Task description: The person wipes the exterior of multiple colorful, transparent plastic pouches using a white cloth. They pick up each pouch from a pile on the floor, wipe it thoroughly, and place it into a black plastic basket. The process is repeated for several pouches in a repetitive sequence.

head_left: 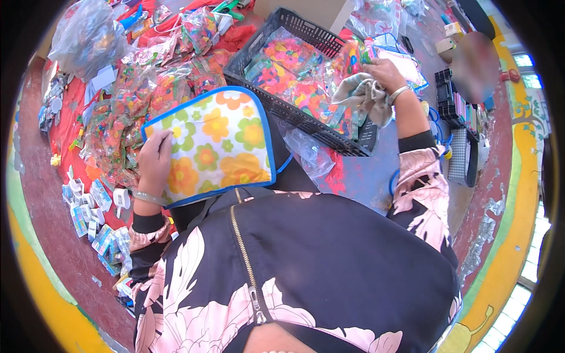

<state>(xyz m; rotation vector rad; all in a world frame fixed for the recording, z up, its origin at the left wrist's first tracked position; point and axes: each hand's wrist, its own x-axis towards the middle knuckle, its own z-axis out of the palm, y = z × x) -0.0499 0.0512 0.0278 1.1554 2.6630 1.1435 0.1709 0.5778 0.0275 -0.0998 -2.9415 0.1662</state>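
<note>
Across my lap lies a flower-printed fabric piece (206, 157) with blue edging, white with orange, yellow and green flowers. My left hand (155, 162) is closed on its left edge, fingertips curled over the front. On the right, my raised right hand (385, 77) holds a crumpled grey-green cloth (366, 96) that hangs below the fingers. Its fingertips are beside a small colourful packet (355, 54) at the crate's right end; I cannot tell whether they touch it. The black plastic crate (318, 125) holds several clear bags of bright, flower-shaped pieces (288, 53).
Left of the crate, many similar clear bags (126, 112) are heaped over a red sheet (66, 117). White and blue small packages (88, 206) lie at the lower left. An inflated clear plastic bag (88, 38) stands at the far left. Dark baskets (463, 156) stand at the right.
</note>
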